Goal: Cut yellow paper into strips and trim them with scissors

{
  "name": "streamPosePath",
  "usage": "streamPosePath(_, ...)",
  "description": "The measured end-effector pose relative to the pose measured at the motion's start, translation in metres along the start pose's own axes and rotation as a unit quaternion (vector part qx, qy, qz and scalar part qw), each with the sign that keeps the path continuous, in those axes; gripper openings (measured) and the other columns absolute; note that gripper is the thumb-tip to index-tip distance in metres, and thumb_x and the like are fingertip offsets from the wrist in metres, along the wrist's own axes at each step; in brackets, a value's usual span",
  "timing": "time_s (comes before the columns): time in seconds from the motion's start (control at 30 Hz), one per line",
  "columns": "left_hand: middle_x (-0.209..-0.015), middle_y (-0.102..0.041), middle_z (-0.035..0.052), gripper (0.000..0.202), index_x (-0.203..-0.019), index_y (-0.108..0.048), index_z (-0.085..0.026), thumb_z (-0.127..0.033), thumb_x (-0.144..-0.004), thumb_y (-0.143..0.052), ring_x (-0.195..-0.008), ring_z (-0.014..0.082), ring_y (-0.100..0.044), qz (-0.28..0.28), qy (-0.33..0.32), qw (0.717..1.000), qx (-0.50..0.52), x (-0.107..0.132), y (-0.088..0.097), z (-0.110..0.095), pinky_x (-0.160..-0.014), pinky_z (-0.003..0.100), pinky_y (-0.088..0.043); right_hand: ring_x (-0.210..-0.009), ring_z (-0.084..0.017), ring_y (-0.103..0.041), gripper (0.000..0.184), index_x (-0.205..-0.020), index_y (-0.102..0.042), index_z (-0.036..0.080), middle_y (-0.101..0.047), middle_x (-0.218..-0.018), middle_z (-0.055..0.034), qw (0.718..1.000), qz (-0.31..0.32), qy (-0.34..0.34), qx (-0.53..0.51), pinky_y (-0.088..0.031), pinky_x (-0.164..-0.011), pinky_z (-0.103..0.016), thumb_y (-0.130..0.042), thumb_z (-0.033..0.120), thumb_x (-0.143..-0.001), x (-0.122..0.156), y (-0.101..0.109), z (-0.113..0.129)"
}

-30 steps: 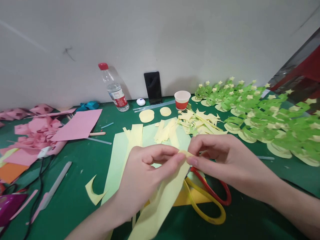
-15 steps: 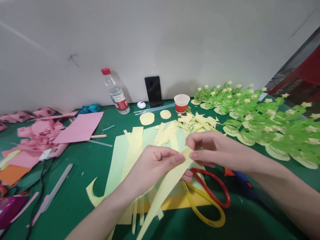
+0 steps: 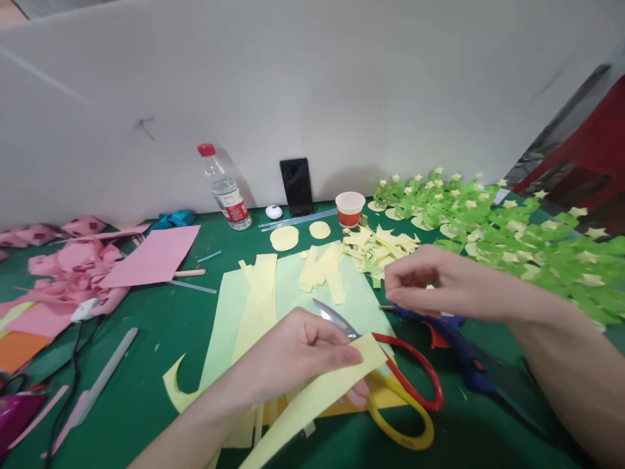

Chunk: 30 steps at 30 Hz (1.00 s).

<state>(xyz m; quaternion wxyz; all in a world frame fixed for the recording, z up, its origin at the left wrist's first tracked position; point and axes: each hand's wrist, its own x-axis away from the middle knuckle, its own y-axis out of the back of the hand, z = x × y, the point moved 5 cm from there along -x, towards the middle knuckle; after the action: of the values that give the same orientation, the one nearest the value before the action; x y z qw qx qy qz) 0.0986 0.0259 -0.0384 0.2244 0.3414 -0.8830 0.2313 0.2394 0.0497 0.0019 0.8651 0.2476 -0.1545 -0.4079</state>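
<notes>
My left hand (image 3: pixel 322 352) pinches a long pale yellow paper strip (image 3: pixel 312 404) between thumb and fingers; its lower end runs out of the frame. Under the strip lie scissors (image 3: pixel 415 365) with one red and one yellow handle loop, blades pointing up-left over the light green sheets (image 3: pixel 288 286). To the right, my right hand (image 3: pixel 420 280) hovers with its fingers curled together, near a heap of yellow and green paper scraps (image 3: pixel 383 244). What its fingers hold, if anything, is hidden. A blue glue gun (image 3: pixel 463 352) lies beneath the right wrist.
Yellow strips (image 3: pixel 258 293) and short pieces lie on the sheets. Green paper plants with stars (image 3: pixel 488 228) crowd the right side. A paper cup (image 3: pixel 350 208), phone (image 3: pixel 296 185) and water bottle (image 3: pixel 227 195) stand by the wall. Pink paper (image 3: pixel 156 257) covers the left.
My right hand has let go of the strip and moved right, toward the scraps. My left hand has lowered with the strip, and the scissor blades have come into view.
</notes>
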Motion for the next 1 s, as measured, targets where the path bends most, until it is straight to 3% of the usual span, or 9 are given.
streamPosePath(0.13, -0.063, -0.07, -0.0031, 0.017, -0.065, -0.068, -0.016, -0.03, -0.074, -0.063, -0.063, 0.0097, -0.066, 0.006, -0.039, 0.999, -0.032, -0.003, 0.002, -0.005, -0.065, 0.018, -0.05, -0.048, -0.006, -0.035, 0.023, -0.062, -0.051, 0.016, -0.041, -0.052, 0.0049, 1.0, 0.019, 0.0, 0.018, -0.027, -0.044, -0.019, -0.045, 0.026, -0.082, -0.002, -0.011, 0.003)
streamPosePath(0.27, -0.065, -0.07, -0.0016, 0.02, -0.066, -0.068, -0.015, -0.032, -0.075, -0.06, -0.064, 0.0111, -0.064, -0.007, -0.049, 0.994, -0.093, -0.004, 0.001, -0.008, -0.068, 0.02, -0.048, -0.045, -0.005, -0.027, 0.027, -0.056, -0.046, 0.015, -0.031, -0.048, 0.0065, 0.998, 0.06, 0.016, 0.01, -0.023, -0.042, -0.02, -0.045, 0.024, -0.081, -0.005, -0.024, 0.006)
streamPosePath(0.37, -0.067, -0.07, 0.0003, 0.021, -0.065, -0.067, -0.014, -0.03, -0.076, -0.058, -0.063, 0.0116, -0.062, 0.002, -0.042, 0.991, -0.128, 0.0, 0.002, -0.009, -0.064, 0.02, -0.046, -0.042, -0.005, -0.027, 0.029, -0.052, -0.041, 0.016, -0.029, -0.046, 0.0069, 0.998, 0.062, -0.001, -0.016, -0.023, -0.04, -0.019, -0.047, 0.025, -0.08, -0.001, -0.012, 0.0)
streamPosePath(0.57, -0.056, -0.066, -0.0023, 0.018, -0.07, -0.064, -0.015, -0.029, -0.079, -0.056, -0.053, 0.01, -0.06, 0.056, -0.041, 0.995, -0.068, 0.011, 0.011, -0.014, -0.067, 0.022, -0.047, -0.041, -0.005, -0.034, 0.033, -0.051, -0.042, 0.017, -0.034, -0.047, 0.0052, 0.992, 0.054, -0.085, -0.07, -0.027, -0.038, -0.019, -0.051, 0.033, -0.078, 0.013, 0.028, -0.022)
streamPosePath(0.67, -0.053, -0.062, -0.002, 0.021, -0.069, -0.062, -0.015, -0.031, -0.08, -0.054, -0.05, 0.0104, -0.057, 0.048, -0.024, 0.996, -0.072, 0.012, 0.015, -0.015, -0.062, 0.022, -0.045, -0.043, -0.006, -0.035, 0.036, -0.05, -0.041, 0.018, -0.033, -0.049, 0.0045, 0.993, 0.05, -0.096, -0.041, -0.029, -0.039, -0.02, -0.051, 0.037, -0.078, 0.015, 0.039, -0.029)
streamPosePath(0.73, -0.053, -0.059, -0.0018, 0.022, -0.068, -0.06, -0.015, -0.031, -0.08, -0.052, -0.051, 0.0105, -0.054, 0.044, -0.022, 0.993, -0.111, 0.012, 0.015, -0.014, -0.059, 0.022, -0.042, -0.051, -0.009, -0.043, 0.03, -0.057, -0.05, 0.018, -0.044, -0.056, 0.0019, 0.993, 0.048, -0.102, 0.018, -0.035, -0.047, -0.022, -0.049, 0.038, -0.079, 0.014, 0.039, -0.031)
streamPosePath(0.8, -0.052, -0.052, -0.0029, 0.025, -0.065, -0.059, -0.014, -0.031, -0.081, -0.05, -0.048, 0.0086, -0.045, 0.022, -0.031, 0.979, -0.201, 0.011, 0.015, -0.014, -0.053, 0.02, -0.036, -0.07, -0.013, -0.052, 0.023, -0.076, -0.06, 0.019, -0.057, -0.078, -0.0019, 0.991, 0.026, -0.108, 0.078, -0.04, -0.061, -0.025, -0.048, 0.038, -0.081, 0.011, 0.036, -0.03)
streamPosePath(0.87, -0.051, -0.041, -0.0047, 0.028, -0.063, -0.056, -0.014, -0.032, -0.082, -0.046, -0.045, 0.0072, -0.032, -0.017, -0.033, 0.953, -0.302, 0.009, 0.015, -0.011, -0.045, 0.02, -0.026, -0.087, -0.017, -0.052, 0.025, -0.091, -0.062, 0.021, -0.059, -0.098, -0.0032, 0.989, 0.004, -0.107, 0.103, -0.04, -0.073, -0.028, -0.046, 0.038, -0.082, 0.007, 0.025, -0.023)
streamPosePath(1.0, -0.053, -0.03, -0.0052, 0.03, -0.061, -0.046, -0.017, -0.033, -0.084, -0.038, -0.046, 0.0077, -0.025, -0.046, -0.016, 0.921, -0.387, 0.008, 0.012, -0.001, -0.042, 0.022, -0.018, -0.08, -0.016, -0.054, 0.023, -0.082, -0.063, 0.018, -0.063, -0.086, -0.0023, 0.994, 0.045, -0.075, 0.069, -0.038, -0.071, -0.027, -0.045, 0.033, -0.082, 0.0, -0.016, -0.004)
